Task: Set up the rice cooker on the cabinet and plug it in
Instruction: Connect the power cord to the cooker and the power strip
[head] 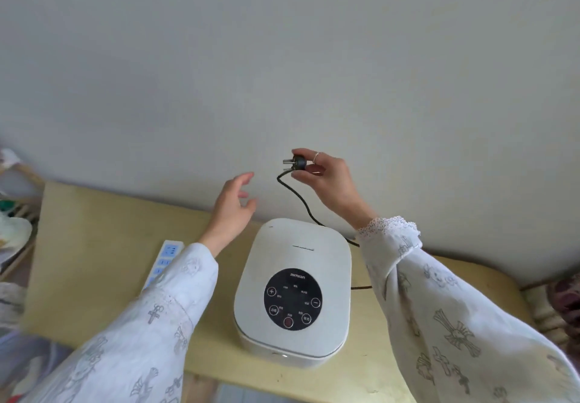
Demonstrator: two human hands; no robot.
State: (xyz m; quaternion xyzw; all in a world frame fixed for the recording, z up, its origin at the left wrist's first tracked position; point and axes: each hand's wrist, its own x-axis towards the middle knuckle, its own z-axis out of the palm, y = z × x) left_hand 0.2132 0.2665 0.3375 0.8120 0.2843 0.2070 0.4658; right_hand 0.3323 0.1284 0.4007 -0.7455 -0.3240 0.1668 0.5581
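Right hand (326, 179) pinching plug (296, 163), prongs left; left hand (233, 211) spread, empty. Cord (301, 201) may snag rice cooker (293, 289) en route to power strip (164, 261), near-left on bench (94, 245).

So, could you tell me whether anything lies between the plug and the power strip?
The left hand hovers open between the plug, pinched in the right hand, and the strip, whose near end the left sleeve covers.

A single head-worn wide-angle view looks forward and down, close over the cabinet (94, 230). The wall (282, 57) fills its upper half.
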